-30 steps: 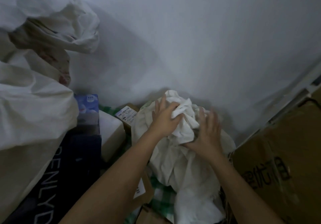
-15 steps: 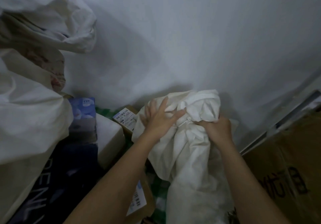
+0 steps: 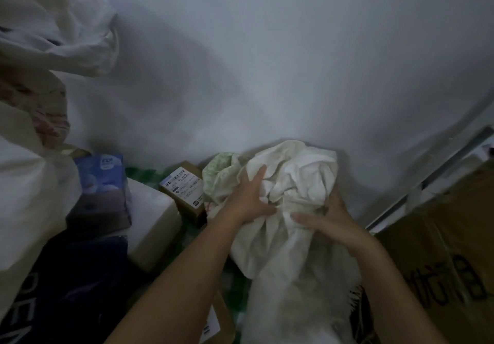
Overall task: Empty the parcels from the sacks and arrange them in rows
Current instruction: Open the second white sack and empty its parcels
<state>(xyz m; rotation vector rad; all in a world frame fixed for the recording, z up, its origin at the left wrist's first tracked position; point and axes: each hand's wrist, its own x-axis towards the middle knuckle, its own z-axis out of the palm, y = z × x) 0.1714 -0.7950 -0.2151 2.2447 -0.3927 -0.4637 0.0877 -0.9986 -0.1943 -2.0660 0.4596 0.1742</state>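
A white cloth sack (image 3: 291,236) stands upright in the middle, its top bunched into a crumpled knot (image 3: 302,172). My left hand (image 3: 250,196) holds the left side of that bunched top, fingers up along the cloth and thumb under it. My right hand (image 3: 324,215) grips the sack's neck from the right, fingers wrapped across the front. Loose parcels lie to the left: a brown labelled box (image 3: 187,191), a blue box (image 3: 103,175) and a white parcel (image 3: 152,223).
Big white sacks (image 3: 29,204) pile up on the left over a dark bag (image 3: 74,277). A large cardboard box (image 3: 449,258) stands at the right. A white wall (image 3: 267,63) closes the back. A green patterned bag (image 3: 217,170) sits behind the sack.
The sack's bunched top has been lifted and turned. My right hand moved from the top down onto the neck, and my left hand's spread fingers have closed together on the cloth.
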